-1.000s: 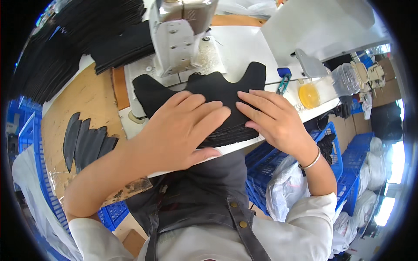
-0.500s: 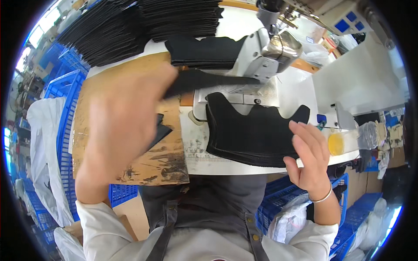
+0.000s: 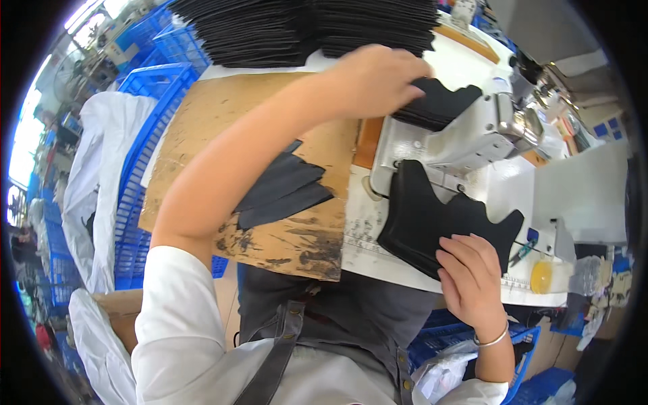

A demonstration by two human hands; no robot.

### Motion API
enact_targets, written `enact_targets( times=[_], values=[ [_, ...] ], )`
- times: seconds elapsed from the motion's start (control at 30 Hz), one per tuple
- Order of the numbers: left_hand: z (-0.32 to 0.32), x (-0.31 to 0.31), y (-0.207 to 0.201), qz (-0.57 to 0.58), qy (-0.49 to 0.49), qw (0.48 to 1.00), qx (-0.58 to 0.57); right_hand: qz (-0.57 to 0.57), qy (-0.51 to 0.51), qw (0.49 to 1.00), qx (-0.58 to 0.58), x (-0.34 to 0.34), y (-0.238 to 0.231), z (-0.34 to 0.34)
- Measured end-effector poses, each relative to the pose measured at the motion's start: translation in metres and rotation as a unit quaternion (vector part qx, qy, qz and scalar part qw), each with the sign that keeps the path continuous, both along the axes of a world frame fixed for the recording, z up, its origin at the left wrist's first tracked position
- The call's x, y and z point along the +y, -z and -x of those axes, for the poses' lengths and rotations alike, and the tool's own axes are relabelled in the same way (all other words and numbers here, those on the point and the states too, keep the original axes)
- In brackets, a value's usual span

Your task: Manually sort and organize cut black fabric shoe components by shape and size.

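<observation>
My left hand [image 3: 381,81] reaches across to a far pile of black cut pieces [image 3: 445,101] beside the machine arm. Its thumb and fingers are closed around the pile's left corner; how many layers they pinch is hidden. Closer to me lies a second stack of black pieces [image 3: 432,216] with a notched, wavy upper edge. On this stack's lower right part rests my right hand [image 3: 472,277], fingers stretched out and gripping nothing. Several dark flat strips [image 3: 287,189] lie fanned on the worn brown board [image 3: 290,246], partly beneath my left forearm.
The sewing machine's grey arm [image 3: 472,138] stands right of the far pile. Tall black stacks [image 3: 256,34] line the back. At right are a yellow-ended clear bottle [image 3: 543,277] and small green-handled snips [image 3: 521,254]. A blue crate [image 3: 138,202] adjoins the board's left side.
My left hand has gone from above the board, carrying a black piece, to the far pile. My right hand stays at the near stack. The whole view has turned and shifted.
</observation>
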State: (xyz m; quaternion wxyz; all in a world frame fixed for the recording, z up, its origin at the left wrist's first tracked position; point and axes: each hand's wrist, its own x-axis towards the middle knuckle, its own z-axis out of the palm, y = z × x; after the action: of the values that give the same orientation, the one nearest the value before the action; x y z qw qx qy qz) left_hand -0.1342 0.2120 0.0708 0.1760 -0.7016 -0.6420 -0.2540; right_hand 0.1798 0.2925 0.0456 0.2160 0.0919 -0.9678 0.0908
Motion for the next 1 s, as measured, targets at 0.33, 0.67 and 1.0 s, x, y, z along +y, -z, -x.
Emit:
enact_targets(
  times=[0.33, 0.67, 1.0],
  values=[
    [0.042, -0.160, 0.022, 0.258, -0.206, 0.917, -0.222, 0.051, -0.140, 0.985, -0.083, -0.032, -0.014, 0.115],
    [-0.009, -0.165, 0.064, 0.145, -0.061, 0.966, -0.205, 0.222, -0.094, 0.950, -0.198, -0.060, 0.027, 0.209],
    [-0.015, -0.155, 0.065, 0.159, -0.075, 0.963, -0.205, 0.351, -0.050, 0.870, -0.342, -0.043, 0.027, 0.215]
  ],
)
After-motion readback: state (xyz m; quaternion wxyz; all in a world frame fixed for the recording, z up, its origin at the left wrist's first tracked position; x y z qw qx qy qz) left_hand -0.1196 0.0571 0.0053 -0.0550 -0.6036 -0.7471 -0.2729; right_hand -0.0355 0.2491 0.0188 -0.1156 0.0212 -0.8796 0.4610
